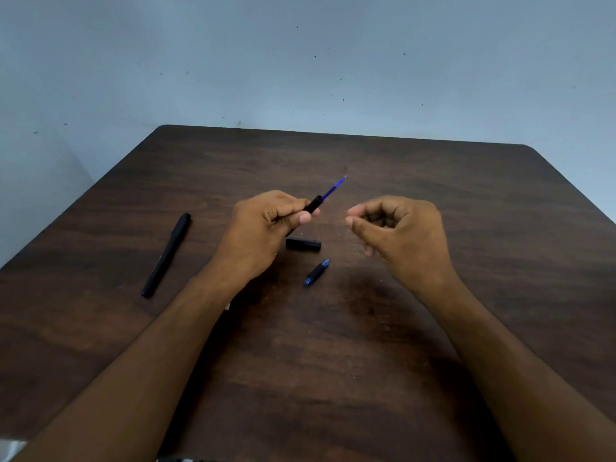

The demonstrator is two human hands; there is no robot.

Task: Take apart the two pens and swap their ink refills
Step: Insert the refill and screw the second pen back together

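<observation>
My left hand (263, 228) grips a black pen barrel (313, 205) above the table, pointing up and to the right. A blue ink refill (333, 188) sticks out of the barrel's open end. My right hand (396, 231) hovers to the right of the barrel, fingers curled, holding nothing. A black pen cap (303, 244) lies on the table just below the left hand. A black tip section with blue ends (316, 272) lies nearer to me. A second black pen (166, 255), whole and capped, lies at the left.
The dark wooden table (433, 328) stands against a pale blue wall (300, 61); its far edge and rounded corners are in view. Something white (11, 450) shows at the bottom left corner of the frame.
</observation>
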